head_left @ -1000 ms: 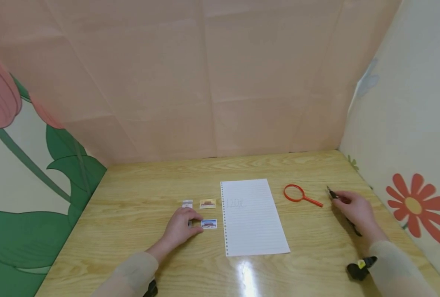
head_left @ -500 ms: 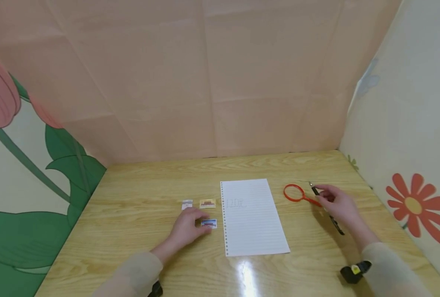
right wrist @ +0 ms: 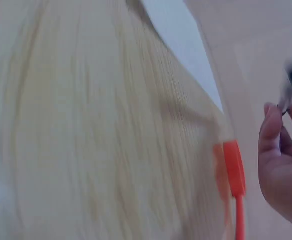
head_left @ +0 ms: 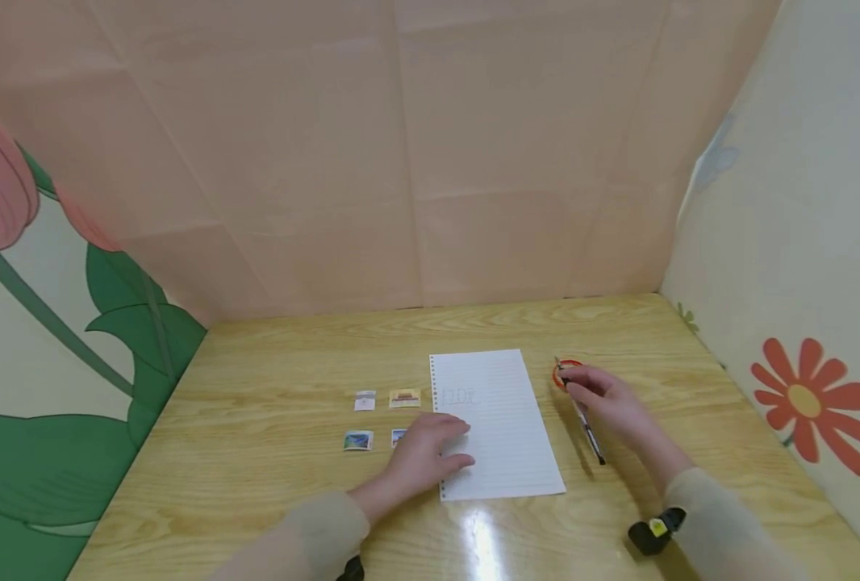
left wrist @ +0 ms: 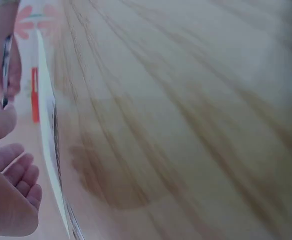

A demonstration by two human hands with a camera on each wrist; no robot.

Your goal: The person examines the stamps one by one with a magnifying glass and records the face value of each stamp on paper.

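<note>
My left hand reaches over the left edge of a lined sheet of paper, fingers loosely extended and holding nothing. It partly covers a blue-edged stamp. Left of the sheet lie a yellow stamp, a small pale stamp and a blue-green stamp. My right hand pinches a slim dark pen between thumb and fingers, its tail pointing down toward me. Behind that hand is a red magnifying glass, its handle hidden in the head view; the right wrist view shows the red handle.
Faint handwriting marks the sheet's upper left. The wooden table meets a pink cloth backdrop at the back, with flower-patterned walls at both sides. A bright reflection shines near the front.
Both hands have moved inward: the left rightward from the stamps onto the paper's edge, the right leftward with the pen, now in front of the magnifying glass.
</note>
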